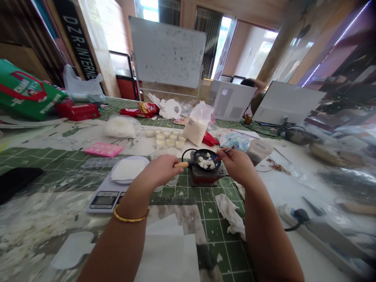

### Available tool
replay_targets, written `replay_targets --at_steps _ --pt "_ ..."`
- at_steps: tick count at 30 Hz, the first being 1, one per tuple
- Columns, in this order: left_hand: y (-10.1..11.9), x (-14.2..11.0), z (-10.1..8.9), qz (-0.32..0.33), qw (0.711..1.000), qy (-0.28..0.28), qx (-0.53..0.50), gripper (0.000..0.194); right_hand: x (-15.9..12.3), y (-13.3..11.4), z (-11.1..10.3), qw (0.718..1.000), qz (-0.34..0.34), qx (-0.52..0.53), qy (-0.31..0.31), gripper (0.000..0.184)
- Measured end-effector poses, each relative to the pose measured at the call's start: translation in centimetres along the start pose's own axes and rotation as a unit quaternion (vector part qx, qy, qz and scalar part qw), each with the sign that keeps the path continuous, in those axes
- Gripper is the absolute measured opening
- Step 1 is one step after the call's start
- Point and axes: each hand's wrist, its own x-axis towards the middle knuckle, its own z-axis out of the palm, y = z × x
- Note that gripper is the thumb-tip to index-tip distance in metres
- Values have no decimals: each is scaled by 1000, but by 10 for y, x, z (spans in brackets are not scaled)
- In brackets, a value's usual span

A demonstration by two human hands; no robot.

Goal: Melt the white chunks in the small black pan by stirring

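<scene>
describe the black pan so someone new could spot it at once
On the green gridded tablecloth, find the small burner. Over it, the black pan has its wooden handle in the left hand. Unlike the small cups behind, it's black and holds white lumps.

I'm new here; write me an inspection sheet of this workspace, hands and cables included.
Surface: green checked cloth, partly covered by paper and plastic.
Job's things: black pan on a small stove, white pieces inside.
Clutter: kitchen scale, crumpled tissue.
Hands: left hand grips the wooden handle; right hand holds a blue utensil at the pan.
Cables: black plug by a power strip.
Surroundings: whiteboard, monitors, another person partly hidden.
</scene>
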Motion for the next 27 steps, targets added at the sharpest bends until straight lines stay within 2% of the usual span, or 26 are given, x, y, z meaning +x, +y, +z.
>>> replay_targets --at_steps 4,8,12,15,20,24,27 --pt "1 -1 0 -4 1000 0 -6 28 2 2 2 999 9 22 38 31" --pt "0 0 0 3 1000 6 0 30 2 3 1 999 -1 33 -9 32" --pt "-1 1 1 1 1000 4 6 29 -6 -1 -6 998 -9 64 -9 38" --pt "0 1 0 -1 1000 6 8 28 -10 -7 -9 997 -14 55 -43 37" --pt "-1 1 0 14 1000 13 19 30 -12 -7 -14 1000 8 26 12 35" --pt "-1 1 0 6 1000 7 14 30 -12 -5 -15 1000 6 9 -28 34" --pt "0 0 0 5 1000 4 11 29 -13 -7 -15 1000 -6 15 -5 36"
